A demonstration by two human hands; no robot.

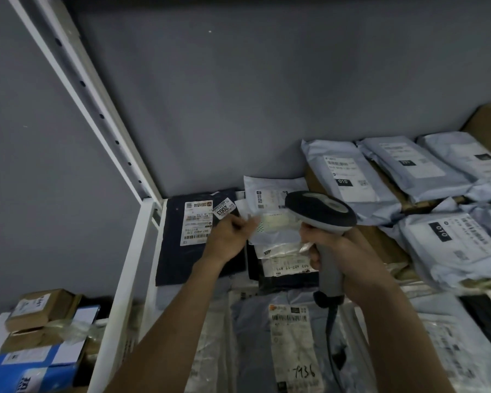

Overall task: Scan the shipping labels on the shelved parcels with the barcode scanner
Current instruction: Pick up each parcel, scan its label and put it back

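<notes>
Now right hand [333, 248] grips barcode scanner [322, 215] handle, head aimed at pale parcel [270, 222] just left of it; left hand [230, 236] pinches that parcel's edge on shelf [142, 251].

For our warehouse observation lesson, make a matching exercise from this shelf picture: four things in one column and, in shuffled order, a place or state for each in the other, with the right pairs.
Things
1. barcode scanner
2. dark parcel
3. small tag marked 2003
4. brown boxes

Places or states
A. stacked outside the shelf frame, at lower left
B. gripped by the right hand
C. lying flat in the shelf's left corner
D. at the fingertips of the left hand

Pairs: 1-B, 2-C, 3-D, 4-A
</notes>
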